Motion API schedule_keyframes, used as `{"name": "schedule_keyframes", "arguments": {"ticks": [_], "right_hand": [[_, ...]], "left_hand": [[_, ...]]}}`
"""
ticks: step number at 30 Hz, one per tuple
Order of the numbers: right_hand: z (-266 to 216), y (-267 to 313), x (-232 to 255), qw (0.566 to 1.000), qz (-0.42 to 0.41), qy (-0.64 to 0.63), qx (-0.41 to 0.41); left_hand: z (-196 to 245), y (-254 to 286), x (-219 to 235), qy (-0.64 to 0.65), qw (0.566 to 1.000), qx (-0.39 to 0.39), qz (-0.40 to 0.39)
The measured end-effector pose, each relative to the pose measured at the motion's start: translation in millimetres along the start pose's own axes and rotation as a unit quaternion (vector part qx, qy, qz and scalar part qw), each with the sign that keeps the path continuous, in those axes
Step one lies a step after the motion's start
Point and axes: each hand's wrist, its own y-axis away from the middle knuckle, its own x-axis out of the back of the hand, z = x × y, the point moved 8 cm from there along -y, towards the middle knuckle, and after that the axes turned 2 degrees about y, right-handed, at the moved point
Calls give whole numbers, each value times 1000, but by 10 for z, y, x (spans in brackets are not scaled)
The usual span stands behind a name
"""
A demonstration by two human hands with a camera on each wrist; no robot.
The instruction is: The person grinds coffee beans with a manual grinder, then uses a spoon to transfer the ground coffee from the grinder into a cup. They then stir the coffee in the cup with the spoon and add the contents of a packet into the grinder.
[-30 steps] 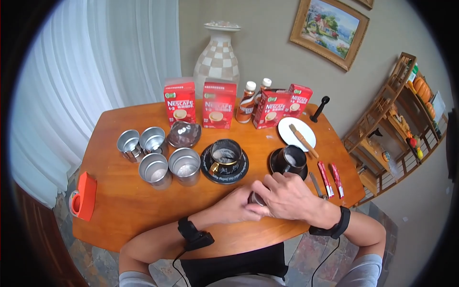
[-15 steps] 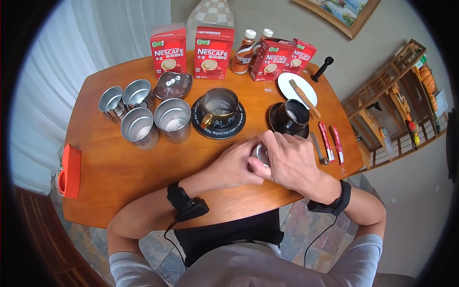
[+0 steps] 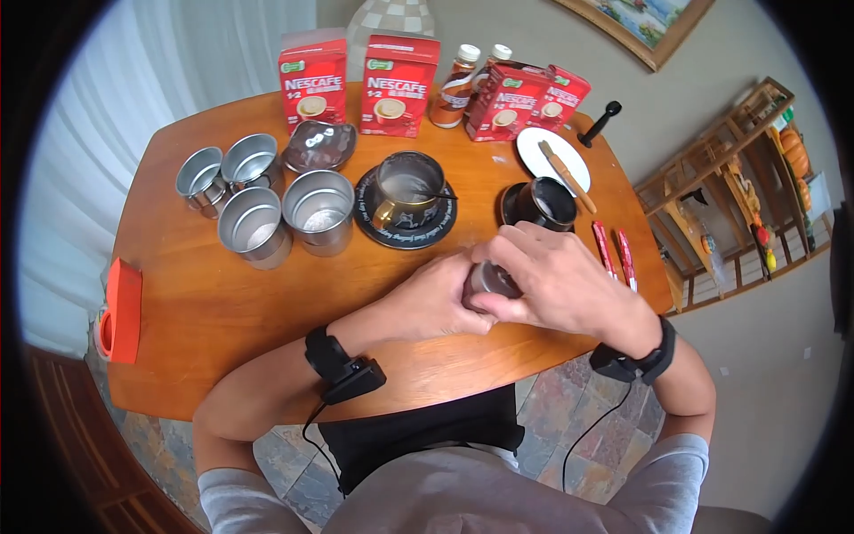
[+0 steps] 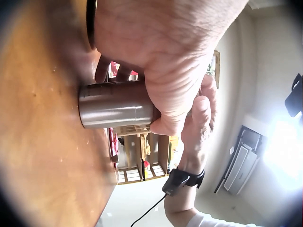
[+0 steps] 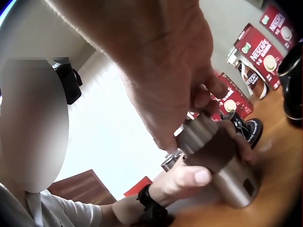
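The metal cylinder (image 5: 237,183), fitted with a dark band around its middle, is located between my two hands, above the front part of the wooden table (image 3: 205,343); whether its base touches the tabletop I cannot tell. The fingers of my left hand (image 3: 434,298) are curled around the body of the cylinder, thumb on the near side. The fingers of my right hand (image 3: 569,278) are bent over its upper end and grip it there. Just beyond my right hand, the black cup (image 3: 553,201) is seated on a dark saucer (image 3: 510,203). To its left, the gold-handled cup (image 3: 394,182) is seated on a lettered saucer (image 3: 405,237). Four metal cups (image 3: 326,227) are grouped farther left, beside a glossy dark dish (image 3: 320,147). Right of my right hand lie two red sachets (image 3: 605,247). Behind the black cup, a white plate (image 3: 531,147) supports a brush (image 3: 567,169). Red boxes (image 3: 391,98) and two bottles (image 3: 450,96) line the far edge.
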Motion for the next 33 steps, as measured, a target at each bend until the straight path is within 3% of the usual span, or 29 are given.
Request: {"name": "schedule_keyframes", "arguments": {"ticks": [3,4,6,7,8,9,10,11,12,13,15,16,17,21,24,31,33], "right_hand": [[-51,84,-90,981,77,122,-127],[-16,92,-63,985,76,71,-138],[255,181,13,969,-29,-79,-231],[418,324,131,948,-18,-113,-296],[566,484,315,928,104,-164,-318],[678,717,497,880,204,-209,-374],[883,1054,546,826,258,-188,-465],[1048,1346,597,829,320,-69,-453],[1175,1637,536,796,279,-20,-537],[1197,1832,462,791,224,82,-564],[1230,2215,62,793,103,218,-560],[1248,2393,-190,794,38,185,-578],[1117,2420,-320,811,75,205,-542],[1036,2551,-488,793,168,100,-577],[1044,2511,-450,759,139,57,-633],[1133,2409,-468,796,166,40,-581],[1149,2360,-463,787,164,-10,-595]], "left_hand": [[4,42,-18,33,999,8,21],[71,52,-19,44,999,4,26],[70,28,-16,-21,999,-25,36],[67,29,-25,2,999,-12,33],[92,46,-29,27,999,2,35],[89,57,-28,52,998,18,38],[101,52,-25,39,999,7,36],[113,49,-22,26,999,-3,35],[128,48,-19,13,999,-12,35],[109,47,-24,28,999,1,30],[105,28,-27,27,999,-1,29],[93,42,-19,27,999,2,32],[99,52,-13,23,999,-1,33],[114,51,-20,22,999,14,27],[133,65,-17,34,999,10,30],[104,43,-22,26,999,-4,30],[47,42,-23,30,999,-1,30]]}}
